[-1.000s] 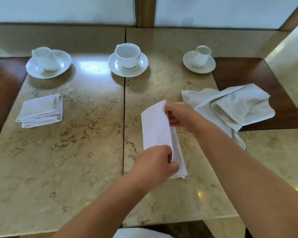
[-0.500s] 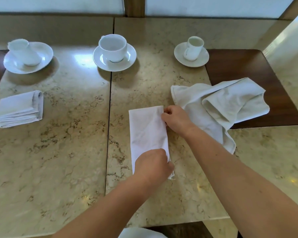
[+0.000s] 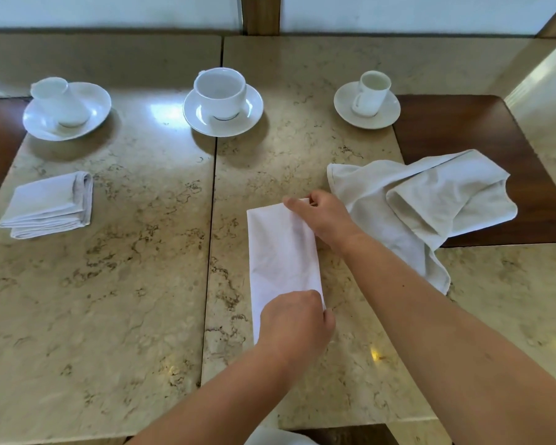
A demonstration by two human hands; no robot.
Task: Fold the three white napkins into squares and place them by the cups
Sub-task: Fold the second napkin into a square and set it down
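A white napkin folded into a long strip lies flat on the marble table, in front of the middle cup. My right hand pinches its far right corner. Its near end is held by my left hand, which covers that end. A folded square napkin lies in front of the left cup. An unfolded, crumpled napkin lies in front of the right cup.
Each cup stands on a white saucer near the table's far edge. Dark wooden surfaces show at the table's right and left sides. A seam runs down the table's middle. Behind the cups is a pale wall.
The strip napkin, lifted on edge a second ago, now lies flat on the table. Both hands came down with it and stay at its ends.
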